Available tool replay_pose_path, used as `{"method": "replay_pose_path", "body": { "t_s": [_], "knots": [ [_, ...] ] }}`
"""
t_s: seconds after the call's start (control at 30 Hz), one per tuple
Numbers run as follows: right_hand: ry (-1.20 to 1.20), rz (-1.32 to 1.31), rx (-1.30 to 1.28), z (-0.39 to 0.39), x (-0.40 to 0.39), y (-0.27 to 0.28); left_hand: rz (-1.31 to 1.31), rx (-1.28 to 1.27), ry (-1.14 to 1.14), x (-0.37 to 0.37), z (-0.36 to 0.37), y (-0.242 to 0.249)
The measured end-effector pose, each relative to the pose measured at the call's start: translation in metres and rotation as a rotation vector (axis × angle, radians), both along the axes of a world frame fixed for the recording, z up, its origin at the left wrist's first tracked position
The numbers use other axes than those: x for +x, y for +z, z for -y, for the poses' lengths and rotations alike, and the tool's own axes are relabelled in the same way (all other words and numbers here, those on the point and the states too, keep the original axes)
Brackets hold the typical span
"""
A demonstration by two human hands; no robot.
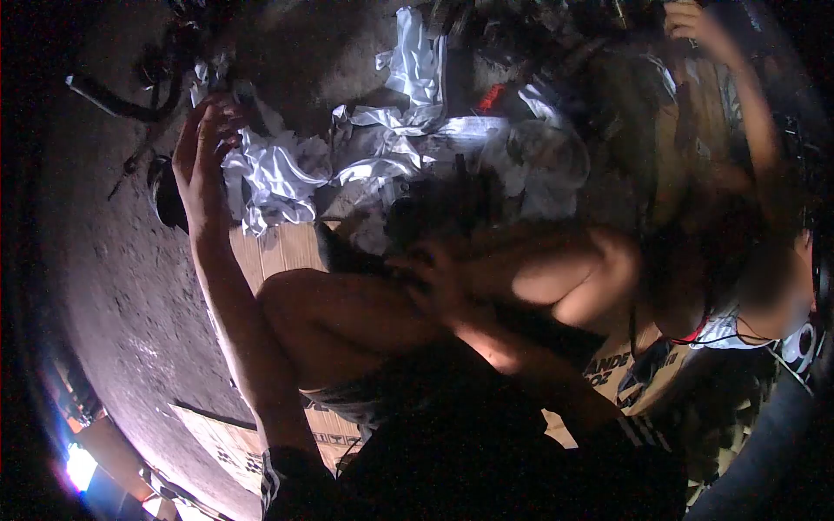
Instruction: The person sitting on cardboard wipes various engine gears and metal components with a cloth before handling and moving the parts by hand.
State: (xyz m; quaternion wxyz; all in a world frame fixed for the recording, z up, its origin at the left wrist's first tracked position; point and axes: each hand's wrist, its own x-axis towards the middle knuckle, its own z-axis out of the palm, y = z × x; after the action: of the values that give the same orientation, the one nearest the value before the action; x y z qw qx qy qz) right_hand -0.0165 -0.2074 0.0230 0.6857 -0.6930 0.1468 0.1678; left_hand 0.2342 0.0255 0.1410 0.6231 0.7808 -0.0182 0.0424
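My left hand (207,143) reaches out to the far left, its fingers curled inward. Whatever is between the fingertips is too dark to make out. Close beside it on the floor lies a crumpled heap of shiny white strips (276,178). My right hand (434,278) is in shadow, low over my bent legs, with its fingers apart. Nothing shows in it. Beyond my legs, more shiny white strips (391,139) lie tangled across the floor.
Another person sits at the right, one hand (695,26) raised. A dark curved tube (122,106) lies at upper left. A small red object (491,98) is among the strips. Flattened cardboard (282,246) lies under my legs. A white roll (797,344) stands at far right.
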Motion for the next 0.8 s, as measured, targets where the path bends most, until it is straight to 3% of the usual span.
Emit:
{"method": "replay_pose_path", "body": {
  "t_s": [0.07,0.13,0.17,0.23,0.27,0.33,0.37,0.43,0.67,0.8],
  "knots": [
    [0.03,0.155,-0.073,0.002,-0.002,-0.006,-0.006,0.019,-0.009,0.004,-0.004,-0.005],
    [0.161,0.511,-0.475,0.007,0.003,0.0,-0.028,0.018,-0.027,0.004,-0.005,-0.007],
    [0.163,0.535,-0.485,0.005,0.007,0.005,-0.03,-0.05,0.009,0.004,-0.002,-0.009],
    [-0.407,-0.364,0.635,-0.003,0.019,0.027,-0.067,-0.006,-0.047,0.009,-0.008,-0.01],
    [-0.383,-0.325,0.634,-0.005,0.017,0.024,-0.09,-0.019,-0.024,0.008,-0.006,-0.009],
    [-0.108,0.024,0.094,-0.006,0.003,-0.002,-0.108,-0.075,-0.008,0.01,-0.001,-0.011],
    [-0.099,0.067,0.094,-0.007,-0.002,-0.016,-0.064,-0.098,-0.044,0.008,0.0,-0.011],
    [0.021,0.592,-0.763,-0.007,-0.008,-0.037,-0.069,-0.11,-0.067,0.017,-0.013,-0.038],
    [0.011,0.645,-0.707,0.003,-0.008,-0.025,0.021,-0.087,-0.205,0.002,-0.009,-0.04],
    [-0.032,0.585,-0.676,0.001,-0.016,-0.021,0.038,0.138,-0.244,-0.006,-0.008,-0.043]
  ]
}}
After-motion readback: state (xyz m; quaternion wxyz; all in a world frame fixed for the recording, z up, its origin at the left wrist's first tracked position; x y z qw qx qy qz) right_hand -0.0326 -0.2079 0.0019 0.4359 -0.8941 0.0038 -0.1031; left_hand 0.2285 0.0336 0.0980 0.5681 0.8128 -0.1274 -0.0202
